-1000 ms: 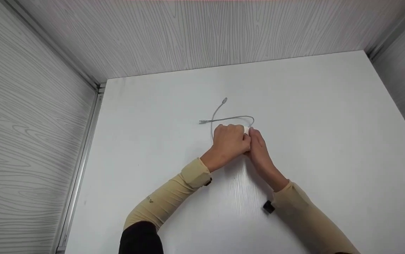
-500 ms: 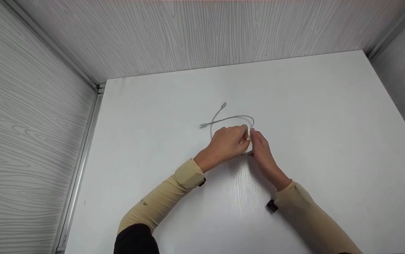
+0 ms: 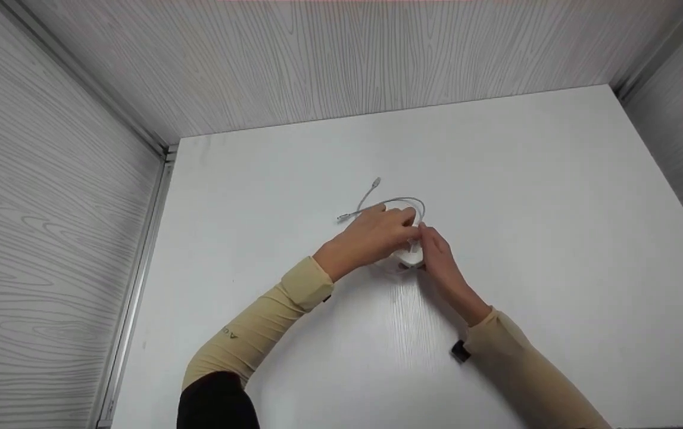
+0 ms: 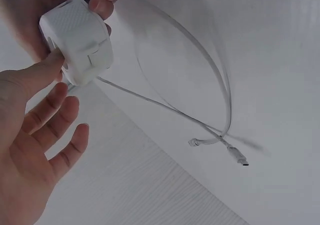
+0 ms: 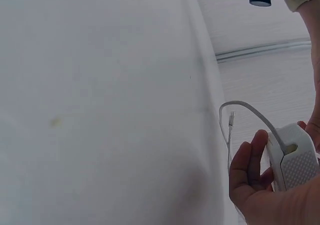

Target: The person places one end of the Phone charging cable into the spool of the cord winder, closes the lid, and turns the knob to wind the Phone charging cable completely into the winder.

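Observation:
A white cable-winder-like block [image 4: 82, 37] with rounded edges and a textured face has a grey-white cable [image 4: 200, 45] coming from it. My right hand [image 3: 441, 259] holds the block from the right, fingers curled around it, as the right wrist view also shows. From the left, my left hand [image 3: 371, 235] has its thumb at a slot in the block's side and a fingertip close under its lower edge. The other left fingers are bent loosely. Both connectors of the cable hang free: a USB-C plug [image 4: 237, 156] and another plug [image 4: 194, 142].
The white table [image 3: 532, 208] lies beneath both hands. Grey wood-grain panels [image 3: 347, 59] stand at its back and left side. Dark wrist devices [image 3: 460, 351] are on the sleeves.
My left hand has drawn left and opened away from the block, which now shows more. The cable's free plugs have shifted slightly toward me. My right hand stays nearly still.

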`<state>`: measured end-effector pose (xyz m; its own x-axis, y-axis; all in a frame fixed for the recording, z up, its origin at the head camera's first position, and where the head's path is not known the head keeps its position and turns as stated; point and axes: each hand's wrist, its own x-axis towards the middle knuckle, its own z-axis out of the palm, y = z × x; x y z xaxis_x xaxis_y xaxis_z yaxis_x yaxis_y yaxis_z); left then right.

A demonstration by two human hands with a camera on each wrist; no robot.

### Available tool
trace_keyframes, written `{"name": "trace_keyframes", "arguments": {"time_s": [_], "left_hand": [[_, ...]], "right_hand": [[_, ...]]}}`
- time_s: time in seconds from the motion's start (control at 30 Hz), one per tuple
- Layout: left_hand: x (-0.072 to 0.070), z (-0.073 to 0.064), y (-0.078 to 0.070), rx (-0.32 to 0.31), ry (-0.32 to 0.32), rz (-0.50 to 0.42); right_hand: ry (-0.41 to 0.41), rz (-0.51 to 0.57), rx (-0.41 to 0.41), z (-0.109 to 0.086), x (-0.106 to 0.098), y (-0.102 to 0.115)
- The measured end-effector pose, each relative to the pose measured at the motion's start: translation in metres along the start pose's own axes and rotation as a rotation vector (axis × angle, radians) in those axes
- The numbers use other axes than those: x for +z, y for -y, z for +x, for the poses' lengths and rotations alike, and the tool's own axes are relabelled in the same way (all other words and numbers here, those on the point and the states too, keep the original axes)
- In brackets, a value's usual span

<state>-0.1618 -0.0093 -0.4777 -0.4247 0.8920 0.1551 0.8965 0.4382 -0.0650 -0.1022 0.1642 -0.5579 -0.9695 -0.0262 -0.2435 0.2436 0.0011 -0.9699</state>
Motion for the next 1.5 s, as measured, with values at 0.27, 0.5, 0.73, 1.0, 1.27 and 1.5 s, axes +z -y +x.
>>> {"name": "trace_keyframes", "arguments": {"time_s": [0.27,0.5,0.73,1.0,1.27,1.5], "left_hand": [[0.007,0.005,-0.002,-0.025,-0.002,0.130],[0.018,0.007,-0.010,-0.113,-0.034,0.184],[0.024,0.010,-0.020,-0.245,-0.044,0.144],[0.017,0.020,-0.033,-0.561,-0.081,-0.084],[0.015,0.020,-0.032,-0.562,-0.029,-0.185],[0.016,0.009,-0.014,-0.240,-0.074,-0.121]], "right_hand": [[0.000,-0.021,0.010,0.002,0.003,0.001],[-0.081,-0.150,-0.009,0.001,0.006,0.005],[-0.078,-0.057,-0.023,-0.001,0.010,0.005],[-0.086,0.023,-0.051,0.001,0.015,0.006],[-0.114,-0.097,-0.018,0.002,0.010,0.003],[-0.110,-0.094,-0.041,0.001,-0.002,0.003]]}}
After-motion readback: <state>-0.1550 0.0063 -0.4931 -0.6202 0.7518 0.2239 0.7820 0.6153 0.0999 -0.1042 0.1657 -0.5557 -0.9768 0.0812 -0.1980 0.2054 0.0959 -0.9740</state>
